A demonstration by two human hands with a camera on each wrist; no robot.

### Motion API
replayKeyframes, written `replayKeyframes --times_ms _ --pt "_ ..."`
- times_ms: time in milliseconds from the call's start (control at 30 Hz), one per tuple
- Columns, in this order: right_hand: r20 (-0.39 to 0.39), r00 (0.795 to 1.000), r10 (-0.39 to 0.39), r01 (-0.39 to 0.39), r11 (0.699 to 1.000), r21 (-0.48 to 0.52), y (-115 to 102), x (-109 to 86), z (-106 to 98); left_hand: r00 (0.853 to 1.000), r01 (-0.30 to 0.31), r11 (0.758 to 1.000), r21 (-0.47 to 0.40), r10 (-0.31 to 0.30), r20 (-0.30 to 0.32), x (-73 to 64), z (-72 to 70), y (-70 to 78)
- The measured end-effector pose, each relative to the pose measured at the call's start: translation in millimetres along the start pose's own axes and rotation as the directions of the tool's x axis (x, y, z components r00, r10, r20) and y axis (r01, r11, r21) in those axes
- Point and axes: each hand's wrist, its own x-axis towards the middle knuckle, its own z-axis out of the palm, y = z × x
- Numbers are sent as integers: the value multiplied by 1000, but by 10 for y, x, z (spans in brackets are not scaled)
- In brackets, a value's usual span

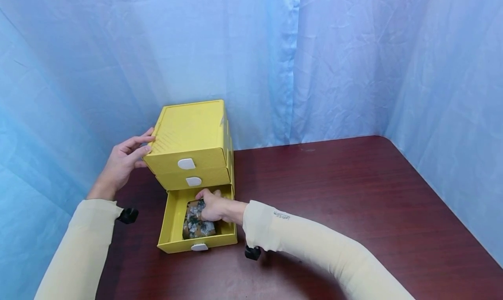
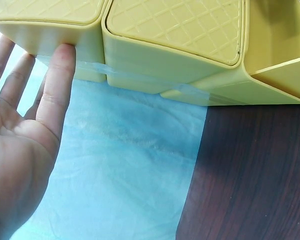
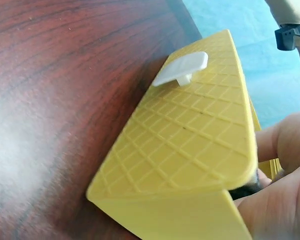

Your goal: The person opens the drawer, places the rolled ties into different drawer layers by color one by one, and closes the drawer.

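Note:
A yellow three-tier drawer unit [image 1: 188,127] stands on the table, its bottom drawer [image 1: 170,221] pulled out. Inside that drawer lies a boxy, flower-patterned item [image 1: 194,223] with white blooms on brown and dark sides. My right hand [image 1: 215,207] reaches into the drawer and grips this item by its right part; the fingers partly hide it. In the right wrist view the drawer's front panel [image 3: 185,125] covers most of the held item. My left hand [image 1: 125,158] touches the unit's upper left side with extended fingertips, as the left wrist view also shows [image 2: 27,125].
White tabs serve as handles on the upper drawer [image 1: 186,163], middle drawer [image 1: 194,181] and bottom drawer front [image 1: 199,247]. Dark reddish wood tabletop [image 1: 334,195] extends to the right. Blue curtains [image 1: 255,60] hang behind and at both sides.

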Motion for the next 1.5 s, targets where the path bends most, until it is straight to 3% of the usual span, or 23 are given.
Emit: replayKeyframes --times_ms 200,500,800,1267,1367,1500 --pt "7 998 70 -68 989 -132 -61 27 -1 1000 -3 1000 6 3 12 -17 -20 -8" --pt "-1 996 92 -91 977 -192 -90 43 32 1000 -6 1000 5 6 6 -34 -20 -4" --pt "2 997 74 -73 983 -171 -80 36 22 1000 1 1000 12 -1 4 -26 -33 0" --pt "140 985 -99 124 976 -180 -149 -209 -130 1000 -5 1000 17 5 11 -43 -59 -50" --pt "155 972 -175 206 954 -217 -201 -274 -186 1000 -9 1000 18 9 7 -28 -62 -45" --pt "182 936 -302 343 902 -262 -240 -357 -252 1000 -7 1000 17 7 5 -20 -61 -46"
